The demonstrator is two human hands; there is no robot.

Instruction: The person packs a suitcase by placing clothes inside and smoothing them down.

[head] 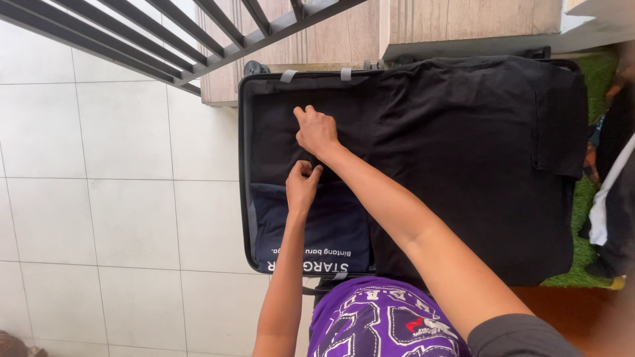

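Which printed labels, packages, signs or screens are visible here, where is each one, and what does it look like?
No packages, signs or screens.
White lettering on the folded navy garment, near end of the open black suitcase, below the left hand.
White letters and red-white patches on the purple garment, bottom centre.
The right hand rests on plain folded black cloth.

Bright, even daylight; no hard shadows. White floor tiles (pixel 126 198) reflect strongly at left, near washed out toward the top left. Black clothing in the open suitcase (pixel 246 198) reads as a dark mass, folds barely showing. Left hand (pixel 302 187) and right hand (pixel 316 132) are evenly lit and sharp. Purple garment (pixel 383 324) at the bottom edge is soft, too close for focus. Wide-angle stretch: the railing (pixel 165 39) and the right edge lean and blur slightly.
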